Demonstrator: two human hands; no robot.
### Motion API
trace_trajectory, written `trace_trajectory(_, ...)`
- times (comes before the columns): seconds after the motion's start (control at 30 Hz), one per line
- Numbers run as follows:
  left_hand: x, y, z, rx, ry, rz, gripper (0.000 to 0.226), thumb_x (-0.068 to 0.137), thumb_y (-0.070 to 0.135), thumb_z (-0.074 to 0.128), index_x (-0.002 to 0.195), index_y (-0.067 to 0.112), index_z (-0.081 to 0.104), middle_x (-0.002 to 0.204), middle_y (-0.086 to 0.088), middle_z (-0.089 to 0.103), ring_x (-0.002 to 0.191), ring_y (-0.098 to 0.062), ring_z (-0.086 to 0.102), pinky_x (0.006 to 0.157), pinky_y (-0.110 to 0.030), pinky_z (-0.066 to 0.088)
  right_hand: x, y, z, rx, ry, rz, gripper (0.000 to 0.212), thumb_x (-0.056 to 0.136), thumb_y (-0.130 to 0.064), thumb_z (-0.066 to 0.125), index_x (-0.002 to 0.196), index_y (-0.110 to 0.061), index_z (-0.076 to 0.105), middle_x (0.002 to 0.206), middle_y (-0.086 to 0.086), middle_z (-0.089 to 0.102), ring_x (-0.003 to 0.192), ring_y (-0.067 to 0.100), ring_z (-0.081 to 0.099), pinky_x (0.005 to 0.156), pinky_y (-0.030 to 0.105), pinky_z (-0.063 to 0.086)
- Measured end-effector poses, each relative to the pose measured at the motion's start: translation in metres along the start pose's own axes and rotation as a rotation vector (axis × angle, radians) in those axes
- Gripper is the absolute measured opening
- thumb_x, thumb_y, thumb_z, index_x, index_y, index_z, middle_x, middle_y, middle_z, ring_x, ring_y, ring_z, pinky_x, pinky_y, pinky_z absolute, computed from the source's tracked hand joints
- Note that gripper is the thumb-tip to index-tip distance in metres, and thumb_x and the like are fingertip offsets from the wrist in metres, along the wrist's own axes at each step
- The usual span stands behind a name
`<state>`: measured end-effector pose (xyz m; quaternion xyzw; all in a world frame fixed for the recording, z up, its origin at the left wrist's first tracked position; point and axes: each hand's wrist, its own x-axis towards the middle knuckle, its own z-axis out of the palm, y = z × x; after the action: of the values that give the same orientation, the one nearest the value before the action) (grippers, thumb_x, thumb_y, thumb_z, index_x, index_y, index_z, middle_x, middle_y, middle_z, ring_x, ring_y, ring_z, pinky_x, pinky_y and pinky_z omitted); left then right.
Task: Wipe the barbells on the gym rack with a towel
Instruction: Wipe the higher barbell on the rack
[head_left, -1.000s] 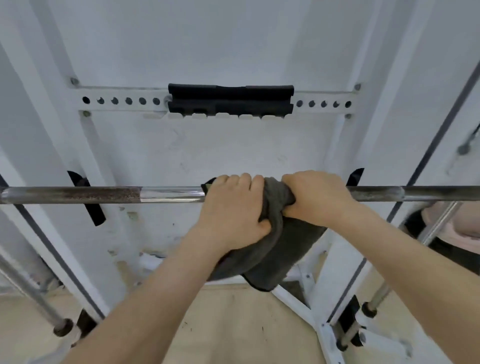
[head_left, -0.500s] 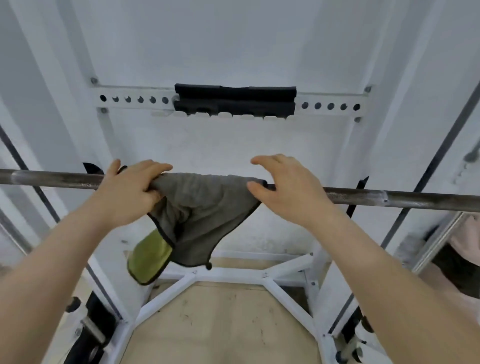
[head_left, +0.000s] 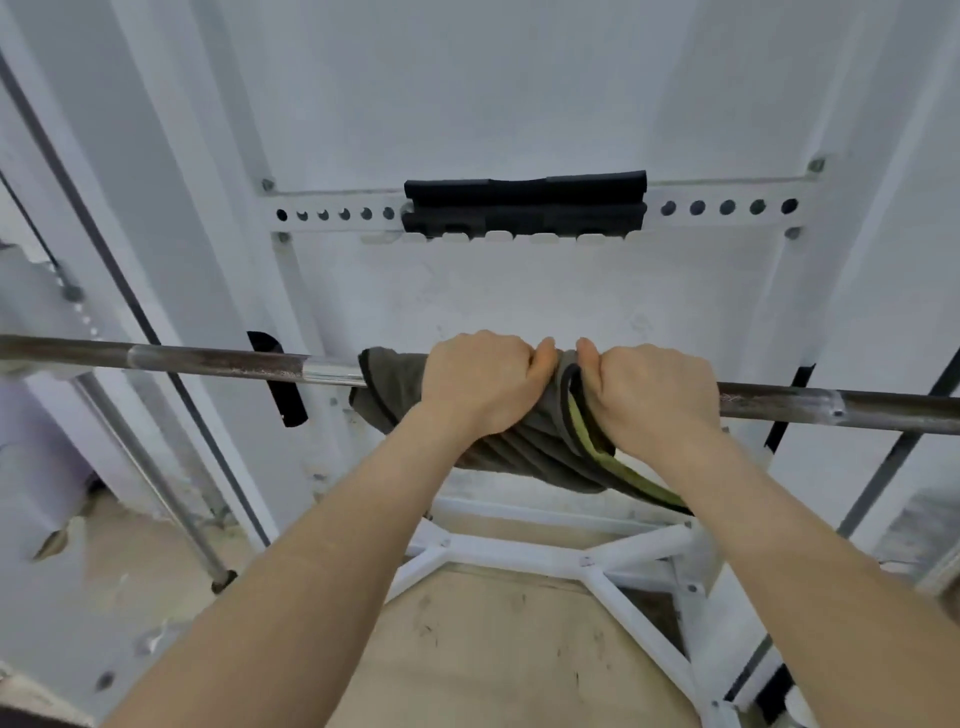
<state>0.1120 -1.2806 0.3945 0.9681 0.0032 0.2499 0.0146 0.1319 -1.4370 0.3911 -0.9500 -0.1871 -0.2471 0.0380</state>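
2 hands are clamped side by side on the towel (head_left: 395, 387), which is wrapped round the barbell (head_left: 208, 359) at the middle of the view. The left hand (head_left: 480, 384) and the right hand (head_left: 655, 396) each have fingers (head_left: 498, 345) curled over the top of the bar, gripping cloth against steel, with the thumbs nearly touching.

The step in hand looks like the wipe itself, on the bar's middle stretch. The next move likely calls for a firm squeeze while sliding or twisting the wrap out toward 9 o'clock. There the shaft turns dull, brown-speckled and rough past a short, bright polished band. The same dull finish runs off toward 3 o'clock.

The towel is soft, dark grey-brown cloth with a yellow-green underside and dark edging, twisted into ridges and hanging slack toward 5 o'clock. The bar is a thin round rod, crossing a black hook (head_left: 275, 387) at 9 o'clock on the white tubular rack (head_left: 519, 553). A black padded block (head_left: 524, 205) sits at 12 o'clock.
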Motion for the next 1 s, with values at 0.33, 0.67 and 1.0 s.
trace_trajectory(0.33,-0.024,-0.132,-0.021,0.104,-0.024,-0.277,0.057,0.099,0.039,0.022,0.067,0.007,0.058,0.072,-0.010,0.061,0.066,-0.028,0.053,0.064,-0.035,0.040,0.002,-0.006,0.005,-0.068,-0.009,0.056,0.051,0.100,-0.040,0.025,0.058,-0.017,0.043,0.056,0.001,0.043,0.051,0.026,0.043,0.054,0.030,0.032)
trace_trajectory(0.67,-0.025,-0.046,0.011,0.005,0.162,0.200,0.045,0.097,0.042,0.027,0.068,0.018,0.054,0.061,-0.003,0.057,0.051,-0.028,0.052,0.054,-0.033,0.030,0.001,-0.024,0.001,0.043,-0.065,0.215,0.038,0.099,-0.027,0.024,0.063,-0.020,0.036,0.062,-0.002,0.044,0.053,0.019,0.036,0.062,0.033,0.030)
trace_trajectory(1.0,-0.052,-0.259,-0.010,0.070,0.248,0.057,0.047,0.098,0.047,0.021,0.066,0.021,0.044,0.060,0.002,0.048,0.058,-0.023,0.046,0.062,-0.036,0.036,0.041,-0.221,0.011,0.066,-0.064,-0.124,0.042,0.102,-0.038,0.021,0.074,-0.017,0.045,0.074,0.002,0.051,0.071,0.030,0.049,0.065,0.035,0.038)
